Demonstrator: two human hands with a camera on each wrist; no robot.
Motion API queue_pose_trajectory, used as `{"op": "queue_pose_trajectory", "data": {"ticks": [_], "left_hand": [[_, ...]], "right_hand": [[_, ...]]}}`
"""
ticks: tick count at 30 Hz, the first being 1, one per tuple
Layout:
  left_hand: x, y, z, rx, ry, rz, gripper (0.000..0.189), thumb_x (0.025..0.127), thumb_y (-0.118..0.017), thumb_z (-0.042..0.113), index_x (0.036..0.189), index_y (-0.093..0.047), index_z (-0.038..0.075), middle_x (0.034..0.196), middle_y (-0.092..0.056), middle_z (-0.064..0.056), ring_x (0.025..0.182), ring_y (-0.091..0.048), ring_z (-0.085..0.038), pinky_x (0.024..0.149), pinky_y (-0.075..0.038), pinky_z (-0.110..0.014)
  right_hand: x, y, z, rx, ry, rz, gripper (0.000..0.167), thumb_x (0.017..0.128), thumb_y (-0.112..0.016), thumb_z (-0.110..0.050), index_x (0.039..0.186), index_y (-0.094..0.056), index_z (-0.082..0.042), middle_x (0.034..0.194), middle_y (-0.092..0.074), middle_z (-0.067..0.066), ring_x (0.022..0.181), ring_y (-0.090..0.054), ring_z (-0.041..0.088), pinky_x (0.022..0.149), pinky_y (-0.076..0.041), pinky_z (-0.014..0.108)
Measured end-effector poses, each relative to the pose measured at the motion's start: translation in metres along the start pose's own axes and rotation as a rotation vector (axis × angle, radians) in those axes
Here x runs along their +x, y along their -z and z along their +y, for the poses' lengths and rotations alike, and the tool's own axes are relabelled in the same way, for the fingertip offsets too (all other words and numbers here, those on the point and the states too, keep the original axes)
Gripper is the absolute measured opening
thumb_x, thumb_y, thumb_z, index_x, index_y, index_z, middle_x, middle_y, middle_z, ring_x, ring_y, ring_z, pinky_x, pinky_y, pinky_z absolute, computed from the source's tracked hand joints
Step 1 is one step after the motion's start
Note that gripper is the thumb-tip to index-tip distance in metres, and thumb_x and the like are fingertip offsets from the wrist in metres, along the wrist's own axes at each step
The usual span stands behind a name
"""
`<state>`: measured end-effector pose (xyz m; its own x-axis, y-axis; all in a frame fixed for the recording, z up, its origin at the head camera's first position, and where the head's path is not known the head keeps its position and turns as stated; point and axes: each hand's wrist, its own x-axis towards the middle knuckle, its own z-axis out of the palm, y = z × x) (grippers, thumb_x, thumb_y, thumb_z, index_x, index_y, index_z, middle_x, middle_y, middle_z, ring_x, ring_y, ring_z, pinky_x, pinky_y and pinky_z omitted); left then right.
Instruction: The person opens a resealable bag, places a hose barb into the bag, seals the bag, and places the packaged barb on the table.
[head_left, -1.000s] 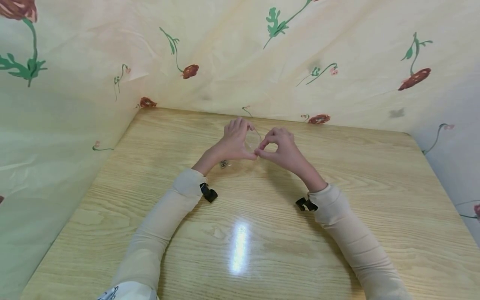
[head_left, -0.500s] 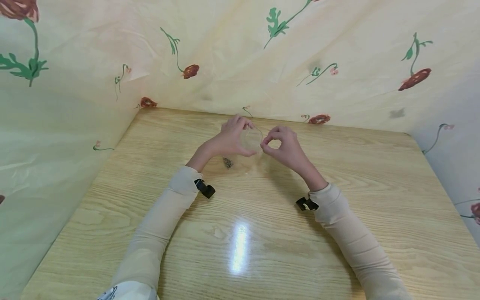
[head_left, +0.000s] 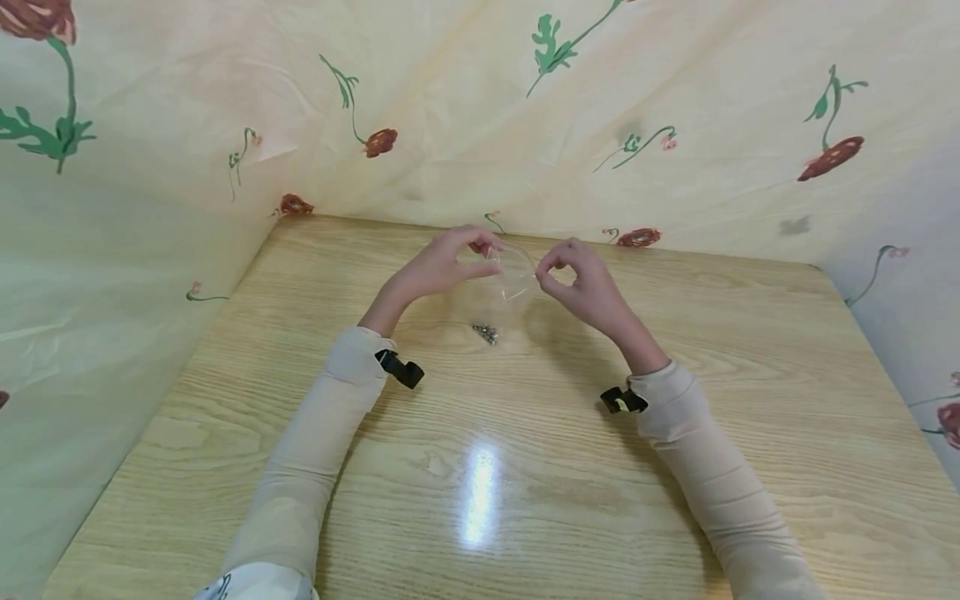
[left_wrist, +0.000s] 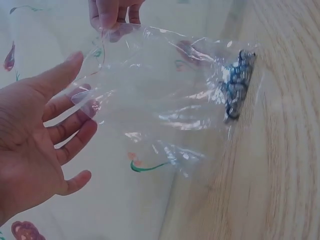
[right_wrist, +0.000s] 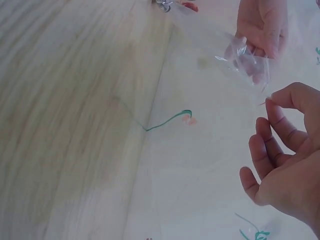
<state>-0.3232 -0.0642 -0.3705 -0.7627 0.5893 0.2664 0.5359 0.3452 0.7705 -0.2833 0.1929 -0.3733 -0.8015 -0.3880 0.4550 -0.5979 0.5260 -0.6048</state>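
A clear plastic bag [head_left: 516, 279] hangs between my two hands above the table, its mouth uppermost. Small shiny metal pieces [left_wrist: 237, 86] are gathered in its bottom corner; their exact kind cannot be made out. Thumb and forefinger of my right hand [head_left: 588, 287] pinch one side of the bag's mouth. My left hand [head_left: 442, 262] is at the opposite side, its thumb spread away from the fingers. In the left wrist view, these left fingers [left_wrist: 75, 125] touch the bag's rim, seen partly through the film.
The wood-grain table [head_left: 480, 417] lies under both forearms. A flower-patterned cloth [head_left: 450, 125] rises behind the table's far edge and along the sides. Each sleeve cuff carries a black strap, one left [head_left: 401, 368] and one right [head_left: 624, 400].
My hands have moved apart, and the left thumb has come away from the bag's mouth. The bag with its metal pieces has shifted right, now seen between the hands.
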Motion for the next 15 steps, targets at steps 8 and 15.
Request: {"op": "queue_pose_trajectory", "data": {"ticks": [8, 15], "left_hand": [[-0.002, 0.003, 0.003, -0.042, 0.022, 0.098, 0.022, 0.099, -0.066, 0.014, 0.115, -0.071, 0.0, 0.113, -0.07, -0.013, 0.107, -0.062, -0.022, 0.103, -0.046, -0.038], [-0.003, 0.004, 0.001, -0.094, 0.042, 0.157, 0.019, 0.098, -0.068, 0.018, 0.109, -0.073, 0.004, 0.109, -0.069, -0.01, 0.103, -0.061, -0.019, 0.099, -0.047, -0.034]], "right_hand": [[0.001, 0.004, 0.011, 0.039, 0.079, 0.013, 0.007, 0.094, -0.063, 0.004, 0.093, -0.068, 0.0, 0.093, -0.067, 0.016, 0.092, -0.054, 0.028, 0.091, -0.038, 0.036], [0.001, 0.008, 0.015, 0.038, 0.045, -0.005, 0.006, 0.098, -0.06, 0.001, 0.097, -0.066, 0.002, 0.098, -0.064, 0.016, 0.097, -0.053, 0.024, 0.094, -0.04, 0.044]]}}
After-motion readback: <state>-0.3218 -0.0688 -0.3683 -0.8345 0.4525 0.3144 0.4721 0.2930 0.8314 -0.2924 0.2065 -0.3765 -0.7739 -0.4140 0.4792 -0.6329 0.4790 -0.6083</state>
